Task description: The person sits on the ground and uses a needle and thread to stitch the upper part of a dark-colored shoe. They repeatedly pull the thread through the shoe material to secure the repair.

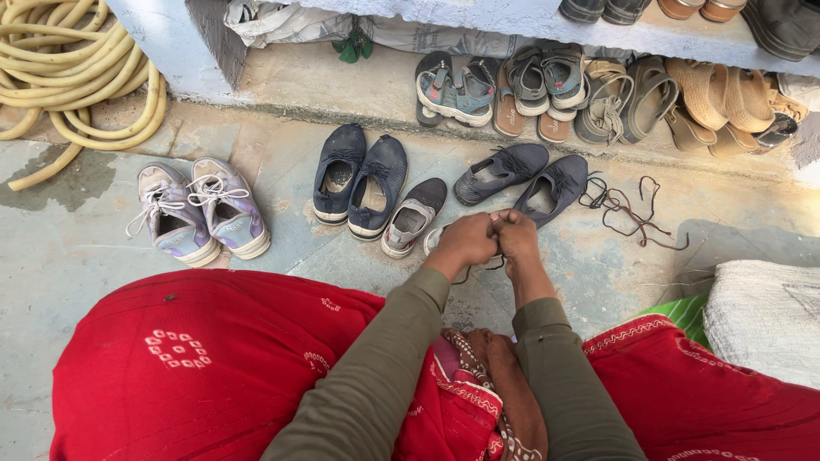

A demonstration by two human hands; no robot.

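My left hand (465, 239) and my right hand (515, 232) meet over a small grey and white shoe (434, 240) on the stone floor, mostly hidden under them. Both hands pinch its dark lace (468, 273), whose ends hang below my fingers. The matching grey shoe (412, 218) lies just to the left. My olive sleeves and red garment fill the lower part of the head view.
A dark blue pair (359, 181), a dark grey pair (521, 177) and a lilac pair (202, 209) stand on the floor. A loose brown lace (630, 210) lies to the right. Sandals (547, 85) line the ledge. A coiled hose (73, 64) lies top left, a white sack (764, 316) at right.
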